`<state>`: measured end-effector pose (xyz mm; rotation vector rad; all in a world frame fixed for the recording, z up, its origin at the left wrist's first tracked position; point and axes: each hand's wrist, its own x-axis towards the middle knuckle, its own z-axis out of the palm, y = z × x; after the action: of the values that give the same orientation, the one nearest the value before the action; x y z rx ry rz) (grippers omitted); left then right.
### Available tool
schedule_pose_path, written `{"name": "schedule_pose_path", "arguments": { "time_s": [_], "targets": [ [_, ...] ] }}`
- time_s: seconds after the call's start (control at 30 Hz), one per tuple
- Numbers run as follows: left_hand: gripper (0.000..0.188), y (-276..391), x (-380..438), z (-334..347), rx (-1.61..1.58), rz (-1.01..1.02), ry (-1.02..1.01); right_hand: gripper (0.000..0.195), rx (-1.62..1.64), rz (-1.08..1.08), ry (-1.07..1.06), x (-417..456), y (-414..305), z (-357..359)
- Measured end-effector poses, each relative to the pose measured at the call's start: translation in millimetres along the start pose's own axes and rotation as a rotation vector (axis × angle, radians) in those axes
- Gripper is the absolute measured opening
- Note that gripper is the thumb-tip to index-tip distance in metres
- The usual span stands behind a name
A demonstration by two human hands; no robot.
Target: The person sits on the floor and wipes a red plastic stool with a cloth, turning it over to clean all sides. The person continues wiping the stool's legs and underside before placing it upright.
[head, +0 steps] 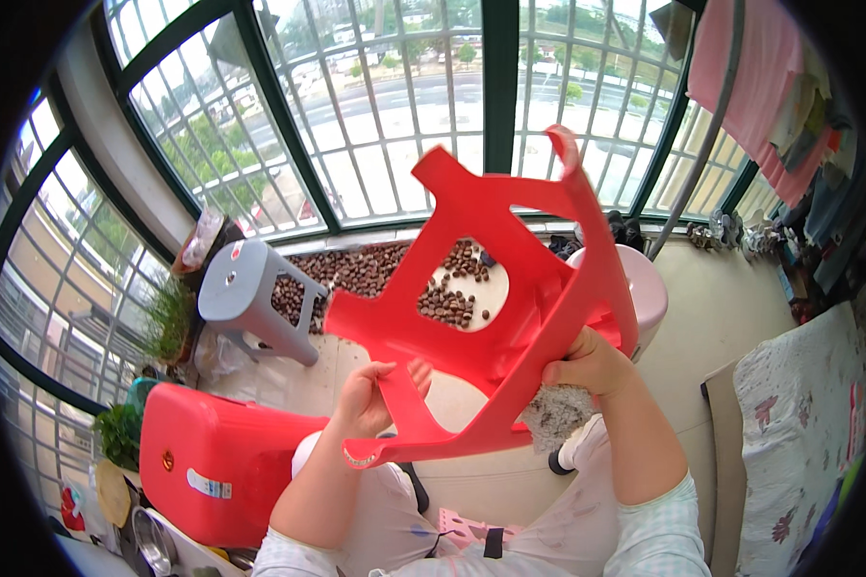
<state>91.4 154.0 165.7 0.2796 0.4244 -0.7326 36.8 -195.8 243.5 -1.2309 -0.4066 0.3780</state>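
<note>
A red plastic stool (469, 346) is held up in front of me, tipped over so its legs point away and its hollow underside shows. My left hand (372, 397) grips one of its legs near the lower left, fingers wrapped behind it. On the other side, my right hand (592, 364) clasps the stool's edge, thumb on the near face. Just below the right hand hangs a grey speckled cloth (559, 418), dirty in places; whether the fingers hold it is hidden.
A second red stool (209, 461) stands at left, with a grey stool (242, 288) beyond it. Many brown nuts (353, 270) lie spread by the windows. A pale pink bin (642, 288) is behind the held stool. Flowered fabric (786, 418) covers something at right.
</note>
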Motion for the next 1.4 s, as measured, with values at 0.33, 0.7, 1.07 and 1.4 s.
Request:
{"name": "schedule_pose_path", "arguments": {
  "time_s": [0.33, 0.7, 1.07, 1.4],
  "targets": [
    [0.061, -39, 38, 45, 0.208, 0.478, -0.046, 0.033, -0.126, 0.012, 0.209, -49, 9, -16],
    [0.069, -81, 103, 82, 0.335, 0.485, -0.205, 0.052, -0.287, 0.144, 0.488, -115, -1, -29],
    [0.068, -109, 124, 77, 0.416, 0.527, -0.134, 0.032, -0.458, 0.545, 0.411, -152, -21, -19],
    [0.063, -130, 117, 60, 0.398, 0.467, -0.158, 0.019, -0.128, -0.239, 0.999, -41, -52, 27]
  ]
}}
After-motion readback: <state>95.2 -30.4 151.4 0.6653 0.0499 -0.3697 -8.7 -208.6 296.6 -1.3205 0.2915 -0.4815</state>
